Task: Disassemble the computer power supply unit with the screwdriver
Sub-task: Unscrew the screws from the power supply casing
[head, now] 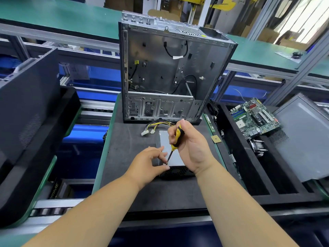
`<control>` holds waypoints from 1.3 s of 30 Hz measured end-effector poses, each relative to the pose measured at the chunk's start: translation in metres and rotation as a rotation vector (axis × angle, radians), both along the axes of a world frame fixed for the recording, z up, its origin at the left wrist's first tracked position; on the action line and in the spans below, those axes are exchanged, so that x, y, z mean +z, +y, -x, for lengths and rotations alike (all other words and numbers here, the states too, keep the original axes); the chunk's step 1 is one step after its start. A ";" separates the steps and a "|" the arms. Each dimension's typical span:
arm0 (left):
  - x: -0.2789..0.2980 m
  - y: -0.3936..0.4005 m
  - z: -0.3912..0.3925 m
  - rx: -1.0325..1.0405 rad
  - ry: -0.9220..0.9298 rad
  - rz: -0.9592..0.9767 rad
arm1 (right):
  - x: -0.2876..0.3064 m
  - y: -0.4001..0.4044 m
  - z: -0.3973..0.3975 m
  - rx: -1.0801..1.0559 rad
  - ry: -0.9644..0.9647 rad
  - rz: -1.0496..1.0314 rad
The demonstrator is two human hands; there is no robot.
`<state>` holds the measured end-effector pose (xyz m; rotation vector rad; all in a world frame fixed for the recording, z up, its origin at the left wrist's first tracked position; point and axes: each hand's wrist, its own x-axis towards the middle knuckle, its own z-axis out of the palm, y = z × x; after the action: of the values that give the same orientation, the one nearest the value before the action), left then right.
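**Screwdriver tip at the near edge of the power supply: a slip is the main risk**

The grey metal box of the computer power supply unit [167, 150] lies flat on the dark foam mat [124, 157] in the middle of the counter, its black fan grille [178, 172] facing the near edge. The right hand [190, 148] is clenched around the yellow-and-black screwdriver [175, 139], whose thin shaft slants down to a point near the unit's near top edge. The left hand [151, 163] pinches the unit right at the tip, thumb and fingers touching the casing on either side of it.

The screw itself is too small to make out. Because the shaft is tilted rather than upright, the tip could cam out of the screw head, round it off, or skid into the left fingers just beside it. The unit is steadied only by that pinch, so hard twisting may turn it on the mat. A freed screw could roll away.

Its yellow-and-black cable bundle [156, 126] trails toward the far edge, where the empty grey metal computer case [169, 72] stands upright. A green motherboard [254, 116] lies well apart to the right.
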<state>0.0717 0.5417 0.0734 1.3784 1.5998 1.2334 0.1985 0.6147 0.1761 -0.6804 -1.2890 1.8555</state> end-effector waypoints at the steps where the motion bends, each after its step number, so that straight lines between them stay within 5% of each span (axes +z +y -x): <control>1: 0.000 -0.001 0.000 -0.001 0.010 -0.005 | 0.000 0.000 -0.001 0.006 -0.006 -0.001; 10: 0.000 0.001 -0.002 0.021 0.087 0.005 | 0.005 -0.001 -0.001 -0.013 -0.034 0.033; 18: 0.013 0.002 -0.004 -0.014 0.437 -0.013 | 0.000 0.002 -0.001 -0.033 -0.004 0.066; 39: 0.018 0.004 -0.002 0.012 0.286 0.061 | -0.004 0.008 0.005 -0.012 0.032 0.071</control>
<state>0.0733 0.5457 0.0915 1.5624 1.8247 1.0196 0.1937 0.6226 0.1722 -0.6919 -1.2013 1.9031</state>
